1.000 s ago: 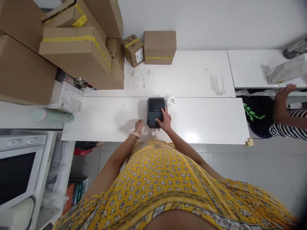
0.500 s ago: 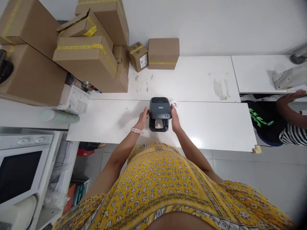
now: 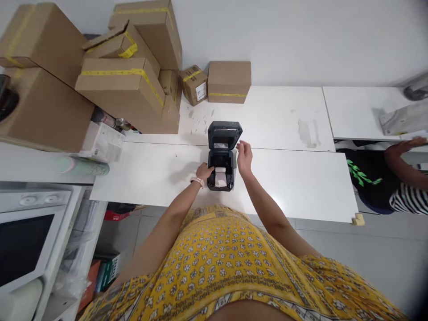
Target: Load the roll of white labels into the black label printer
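Observation:
A dark grey label printer stands on the white table with its lid raised and leaning back. Inside the printer lies a white paper roll, its loose strip running toward the front edge. On the printer's left side, my left hand grips the body, thumb over the rim. My right hand is just right of the raised lid, fingers loosely bent and apart, holding nothing; whether a fingertip touches the lid I cannot tell.
Cardboard boxes with yellow tape are piled at the left, and two smaller ones, including a brown box, stand against the wall. A green bottle lies at left. Another person's arm shows at far right.
The printer's lid has swung up and back, uncovering the paper roll. My left hand has shifted onto the printer's rim, and my right hand has come slightly away from its side.

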`<state>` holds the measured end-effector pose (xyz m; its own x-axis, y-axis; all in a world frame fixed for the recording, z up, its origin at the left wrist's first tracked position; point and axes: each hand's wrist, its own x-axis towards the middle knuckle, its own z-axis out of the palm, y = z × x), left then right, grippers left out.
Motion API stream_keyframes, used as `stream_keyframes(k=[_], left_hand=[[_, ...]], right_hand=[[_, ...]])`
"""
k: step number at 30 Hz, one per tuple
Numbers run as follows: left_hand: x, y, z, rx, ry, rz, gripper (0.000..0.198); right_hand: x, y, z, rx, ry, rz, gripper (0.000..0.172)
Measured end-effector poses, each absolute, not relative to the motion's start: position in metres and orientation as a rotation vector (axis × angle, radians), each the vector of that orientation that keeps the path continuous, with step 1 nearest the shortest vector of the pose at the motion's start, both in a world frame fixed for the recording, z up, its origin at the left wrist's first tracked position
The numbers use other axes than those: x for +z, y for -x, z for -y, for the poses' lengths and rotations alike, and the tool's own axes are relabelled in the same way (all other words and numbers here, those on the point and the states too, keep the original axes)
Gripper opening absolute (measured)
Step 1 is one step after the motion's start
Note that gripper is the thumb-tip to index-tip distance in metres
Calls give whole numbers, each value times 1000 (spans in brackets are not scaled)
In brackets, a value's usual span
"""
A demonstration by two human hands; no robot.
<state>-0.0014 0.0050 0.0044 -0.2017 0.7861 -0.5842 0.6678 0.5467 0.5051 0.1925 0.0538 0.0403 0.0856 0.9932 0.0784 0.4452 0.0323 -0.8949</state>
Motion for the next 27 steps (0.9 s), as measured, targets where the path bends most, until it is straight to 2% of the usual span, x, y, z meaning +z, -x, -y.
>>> stream_keyframes(k=[4,8,12,17,21,23,27], left_hand=[[-2,-3,-7,-41,-1329,-1979,47],[1,-7,-11,-158,-1430,-2003,43],[8,-9,-13,-238,-1455,-2006,39],[16,-7,-15,-290,-1513,-1954,31],[21,-7,-17,-304,-1526,-1931,30],[22,-7,-17,-305,-1521,-1935,29],[23,-9,-17,-305,-1483,-1933,29]], right_hand=[[27,-183,-32,785,1583,2150,40],[12,-168,-20,582,1444,2809,43],[6,-156,-23,569,1433,2994,38],[18,-164,-36,857,1441,2977,41],[47,-208,-32,1567,1083,2509,36],[60,-240,-20,1808,939,2173,36],[50,-300,7,1818,1099,1790,32]])
